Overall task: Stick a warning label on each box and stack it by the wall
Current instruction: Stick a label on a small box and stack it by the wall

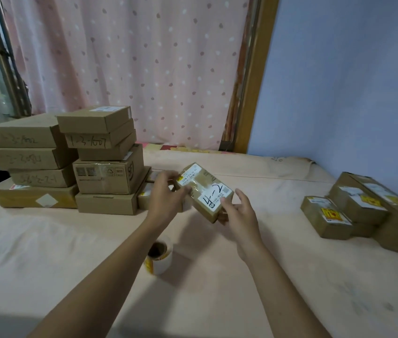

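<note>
A small cardboard box (205, 189) with white shipping labels and black handwriting is held tilted above the peach-covered surface. My left hand (168, 195) grips its far left end with curled fingers. My right hand (238, 211) holds its near right corner, thumb on the side. A roll of yellow warning labels (159, 258) stands upright on the surface below my left forearm. By the blue wall on the right lie several boxes (327, 218) bearing yellow labels. Two stacks of unlabelled boxes (105, 162) stand at the left.
A pink dotted curtain (132, 69) hangs behind the surface, with a wooden door frame (254, 93) beside the blue wall (351, 81). A flat box (34, 197) lies under the left stack. Another small box (145, 198) peeks out behind my left hand.
</note>
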`<action>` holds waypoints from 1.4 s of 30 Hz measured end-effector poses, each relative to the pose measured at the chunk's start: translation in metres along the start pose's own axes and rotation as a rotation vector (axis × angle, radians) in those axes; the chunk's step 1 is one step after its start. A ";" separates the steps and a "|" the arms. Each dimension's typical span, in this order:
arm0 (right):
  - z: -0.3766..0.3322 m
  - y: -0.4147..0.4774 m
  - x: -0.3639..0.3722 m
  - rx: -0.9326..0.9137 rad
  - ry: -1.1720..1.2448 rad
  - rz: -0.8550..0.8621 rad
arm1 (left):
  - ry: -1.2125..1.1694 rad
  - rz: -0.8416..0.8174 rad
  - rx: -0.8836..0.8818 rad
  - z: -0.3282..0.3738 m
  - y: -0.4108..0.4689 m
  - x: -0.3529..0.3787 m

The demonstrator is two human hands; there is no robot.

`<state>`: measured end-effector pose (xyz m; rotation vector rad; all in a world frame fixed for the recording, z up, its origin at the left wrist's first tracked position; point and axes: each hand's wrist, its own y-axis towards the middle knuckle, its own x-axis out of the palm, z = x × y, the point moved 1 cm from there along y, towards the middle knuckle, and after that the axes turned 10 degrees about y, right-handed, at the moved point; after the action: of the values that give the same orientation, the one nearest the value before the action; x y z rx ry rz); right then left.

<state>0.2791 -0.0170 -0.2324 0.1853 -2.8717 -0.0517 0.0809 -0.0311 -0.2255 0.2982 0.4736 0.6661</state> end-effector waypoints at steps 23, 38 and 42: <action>0.046 -0.101 -0.073 0.162 -0.336 0.153 | 0.238 -0.450 -0.058 0.016 -0.157 0.016; 0.035 -0.115 -0.051 -0.223 -1.047 0.219 | 0.887 -0.258 0.594 -0.042 -0.136 -0.089; 0.032 -0.115 -0.043 -0.247 -1.056 0.217 | 0.970 -0.256 0.684 -0.050 -0.129 -0.087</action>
<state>0.3261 -0.1247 -0.2803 -0.3040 -3.8470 -0.6301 0.0627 -0.1789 -0.2933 0.5380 1.6538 0.3386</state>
